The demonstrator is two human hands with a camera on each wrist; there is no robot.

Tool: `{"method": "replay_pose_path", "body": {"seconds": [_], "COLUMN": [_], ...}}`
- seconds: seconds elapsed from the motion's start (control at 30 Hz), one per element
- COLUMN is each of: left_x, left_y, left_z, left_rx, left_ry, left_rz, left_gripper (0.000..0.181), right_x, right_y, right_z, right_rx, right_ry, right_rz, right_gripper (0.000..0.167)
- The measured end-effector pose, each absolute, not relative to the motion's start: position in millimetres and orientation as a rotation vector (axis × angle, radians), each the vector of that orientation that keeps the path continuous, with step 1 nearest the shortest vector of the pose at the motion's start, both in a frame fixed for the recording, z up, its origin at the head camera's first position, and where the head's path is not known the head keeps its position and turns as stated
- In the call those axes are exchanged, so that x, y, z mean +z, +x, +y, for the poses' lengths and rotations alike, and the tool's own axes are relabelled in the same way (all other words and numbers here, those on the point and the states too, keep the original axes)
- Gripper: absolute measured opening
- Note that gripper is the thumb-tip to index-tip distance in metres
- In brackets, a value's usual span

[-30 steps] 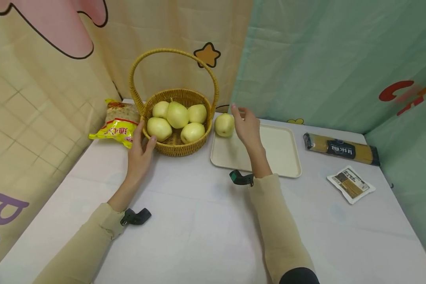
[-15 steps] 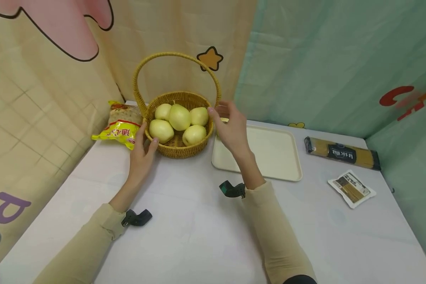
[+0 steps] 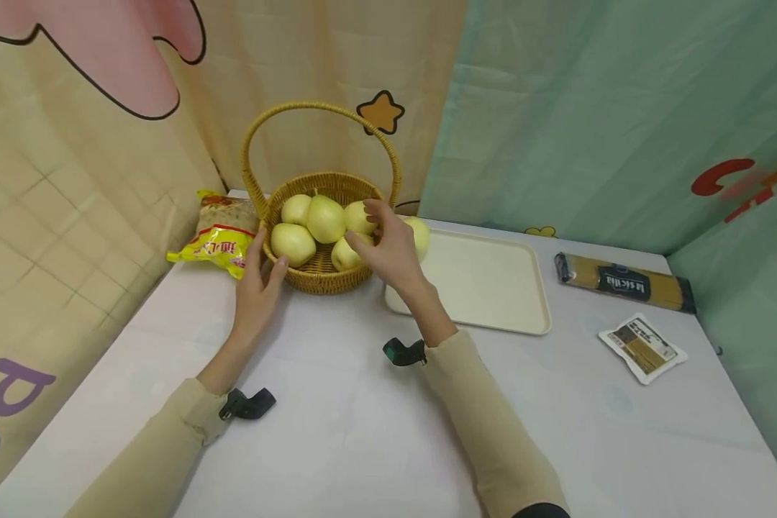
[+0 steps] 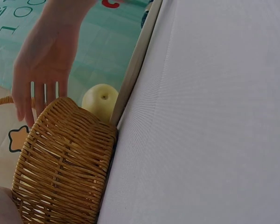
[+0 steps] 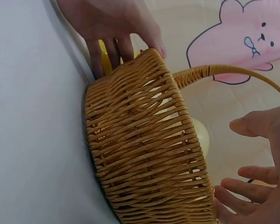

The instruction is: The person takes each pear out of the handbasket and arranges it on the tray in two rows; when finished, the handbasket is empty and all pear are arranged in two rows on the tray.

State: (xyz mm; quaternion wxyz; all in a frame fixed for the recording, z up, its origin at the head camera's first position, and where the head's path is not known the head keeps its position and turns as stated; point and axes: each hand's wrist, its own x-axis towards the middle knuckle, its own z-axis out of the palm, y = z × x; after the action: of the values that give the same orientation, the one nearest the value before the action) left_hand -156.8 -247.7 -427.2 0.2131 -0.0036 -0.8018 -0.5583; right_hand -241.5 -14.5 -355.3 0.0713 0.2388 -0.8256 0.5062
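My left hand (image 3: 257, 291) holds the left rim of a wicker basket (image 3: 320, 283) with a tall arched handle. In the right wrist view, the left hand's thumb (image 5: 154, 39) lies at the rim and its fingers run down the outer wall. Several pale yellow-green pears (image 3: 326, 219) lie in the basket. My right hand (image 3: 395, 248) is over the basket's right rim, fingers spread and nothing between them, partly covering the pears on that side. Another pear (image 3: 419, 236) sits on the left end of a cream tray (image 3: 492, 280), partly behind the right hand.
A yellow food bag (image 3: 220, 237) stands left of the basket, against the curtain side. At the right lie a pack of spaghetti (image 3: 624, 280) and a small white-edged sachet (image 3: 643, 347). Curtains (image 3: 557, 129) hang behind the white table (image 3: 337, 432).
My right hand has moved left, from beside the pear on the tray to over the basket's right side. My left hand has stayed at the basket's rim.
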Motion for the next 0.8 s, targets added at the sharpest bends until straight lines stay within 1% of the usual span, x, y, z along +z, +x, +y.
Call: {"method": "replay_pose_path", "body": {"seconds": [0.33, 0.57, 0.8], "left_x": [-429, -430, -431], "left_y": [-151, -156, -161], "left_z": [-253, -251, -249], "left_rx": [-1.524, -1.518, -1.546], "left_ry": [0.021, -0.009, -0.030], "left_rz": [-2.220, -2.223, -2.210], "left_gripper": [0.067, 0.067, 0.066], "right_x": [-354, -356, -358], "right_y": [-252, -262, -271], "right_z": [-53, -60, -63], "right_rx": [1.431, 1.407, 1.204], "right_ry": [0.782, 0.763, 0.801], "right_rz": [-2.564, -2.635, -2.739], "right_gripper": [0.070, 0.073, 0.076]}}
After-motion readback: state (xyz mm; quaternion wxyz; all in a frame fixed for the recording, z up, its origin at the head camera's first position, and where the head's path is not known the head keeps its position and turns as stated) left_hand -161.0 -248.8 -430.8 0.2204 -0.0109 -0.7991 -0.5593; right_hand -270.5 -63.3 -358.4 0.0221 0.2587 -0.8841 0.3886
